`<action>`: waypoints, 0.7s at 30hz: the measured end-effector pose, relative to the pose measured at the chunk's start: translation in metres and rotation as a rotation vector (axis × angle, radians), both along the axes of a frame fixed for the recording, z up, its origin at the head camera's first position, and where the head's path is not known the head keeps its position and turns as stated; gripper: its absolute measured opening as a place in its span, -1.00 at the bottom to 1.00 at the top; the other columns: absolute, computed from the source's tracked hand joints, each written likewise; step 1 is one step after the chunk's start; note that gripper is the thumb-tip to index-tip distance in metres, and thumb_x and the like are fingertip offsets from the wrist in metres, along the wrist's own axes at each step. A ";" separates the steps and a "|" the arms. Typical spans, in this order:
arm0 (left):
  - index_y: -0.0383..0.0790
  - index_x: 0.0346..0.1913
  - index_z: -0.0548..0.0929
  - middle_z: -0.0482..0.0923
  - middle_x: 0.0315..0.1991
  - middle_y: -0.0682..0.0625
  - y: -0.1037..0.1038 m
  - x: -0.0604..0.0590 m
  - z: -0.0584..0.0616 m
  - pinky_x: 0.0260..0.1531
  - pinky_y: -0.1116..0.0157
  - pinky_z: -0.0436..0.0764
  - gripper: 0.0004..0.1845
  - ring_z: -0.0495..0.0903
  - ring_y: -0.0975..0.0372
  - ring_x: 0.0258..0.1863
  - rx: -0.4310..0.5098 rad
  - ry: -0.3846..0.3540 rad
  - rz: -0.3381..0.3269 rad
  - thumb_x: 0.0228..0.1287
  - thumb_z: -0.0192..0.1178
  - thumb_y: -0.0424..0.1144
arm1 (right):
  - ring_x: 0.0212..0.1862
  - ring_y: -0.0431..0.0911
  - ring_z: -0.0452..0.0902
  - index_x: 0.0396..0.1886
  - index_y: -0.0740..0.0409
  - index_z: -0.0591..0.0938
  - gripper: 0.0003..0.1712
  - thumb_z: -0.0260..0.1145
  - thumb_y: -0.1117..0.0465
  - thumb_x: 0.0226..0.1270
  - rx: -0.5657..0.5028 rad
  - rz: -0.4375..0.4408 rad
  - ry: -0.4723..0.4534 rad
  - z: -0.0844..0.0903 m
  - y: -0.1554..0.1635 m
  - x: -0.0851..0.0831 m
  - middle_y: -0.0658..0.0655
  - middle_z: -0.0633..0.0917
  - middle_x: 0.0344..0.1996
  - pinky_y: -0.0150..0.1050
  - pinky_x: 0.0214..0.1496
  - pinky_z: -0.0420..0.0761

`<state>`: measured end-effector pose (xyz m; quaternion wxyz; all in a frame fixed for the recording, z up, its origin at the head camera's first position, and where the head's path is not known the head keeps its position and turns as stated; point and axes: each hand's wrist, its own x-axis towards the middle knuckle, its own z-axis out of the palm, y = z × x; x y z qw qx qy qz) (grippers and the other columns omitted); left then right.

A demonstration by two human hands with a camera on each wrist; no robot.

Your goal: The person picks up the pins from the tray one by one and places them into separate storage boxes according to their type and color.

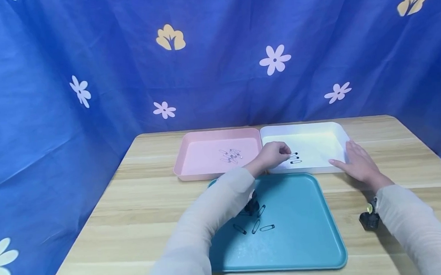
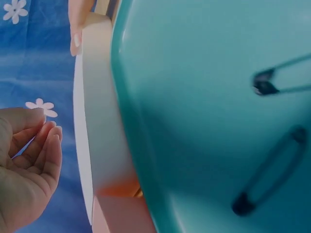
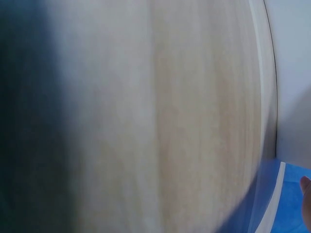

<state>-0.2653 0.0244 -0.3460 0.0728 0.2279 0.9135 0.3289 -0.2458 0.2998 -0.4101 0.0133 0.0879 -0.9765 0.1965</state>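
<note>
My left hand (image 1: 274,155) is over the left part of the white tray (image 1: 319,169), thumb and fingertips drawn together. Right at its fingertips lie a few black safety pins (image 1: 296,162). In the left wrist view the left hand (image 2: 29,165) is above the white tray's wall (image 2: 99,97); I cannot tell whether a pin is between its fingertips. My right hand (image 1: 360,164) rests at the white tray's front right corner, fingers extended along the right side and thumb at the front rim. In the right wrist view only a fingertip (image 3: 305,184) shows.
A teal tray (image 1: 303,248) sits in front with several black safety pins (image 1: 267,228), partly under my left forearm. At back left is a pink tray (image 1: 199,161) holding a cluster of silver safety pins (image 1: 231,156). A blue flowered cloth (image 1: 218,80) hangs behind the wooden table (image 1: 135,223).
</note>
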 end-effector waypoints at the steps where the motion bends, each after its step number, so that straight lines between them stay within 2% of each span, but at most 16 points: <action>1: -0.20 -0.30 0.59 0.52 -0.43 0.10 -0.002 0.001 0.001 -0.37 0.52 0.40 -0.90 0.44 0.35 -0.40 0.002 0.001 -0.005 0.12 0.13 -0.29 | 0.24 0.29 -0.36 0.20 0.56 -0.27 0.10 -0.08 -0.29 0.16 -0.002 -0.001 0.001 0.000 0.001 0.000 0.51 -0.23 0.21 0.13 0.19 -0.26; 15: -0.24 -0.25 0.59 0.56 -0.34 0.07 -0.037 0.024 0.001 -0.30 0.48 0.42 -0.84 0.47 0.34 -0.34 -0.022 -0.043 -0.108 0.10 0.15 -0.27 | 0.24 0.28 -0.38 0.20 0.54 -0.30 0.11 -0.09 -0.30 0.14 -0.010 -0.012 -0.018 0.000 0.000 0.000 0.50 -0.26 0.21 0.15 0.18 -0.27; 21: -0.28 -0.22 0.58 0.57 -0.31 0.04 -0.057 0.032 -0.001 -0.22 0.50 0.42 -0.82 0.50 0.33 -0.26 -0.008 -0.080 -0.221 0.09 0.15 -0.32 | 0.24 0.28 -0.39 0.20 0.54 -0.29 0.11 -0.08 -0.30 0.14 -0.014 -0.014 -0.022 0.002 -0.001 0.002 0.49 -0.26 0.22 0.15 0.18 -0.27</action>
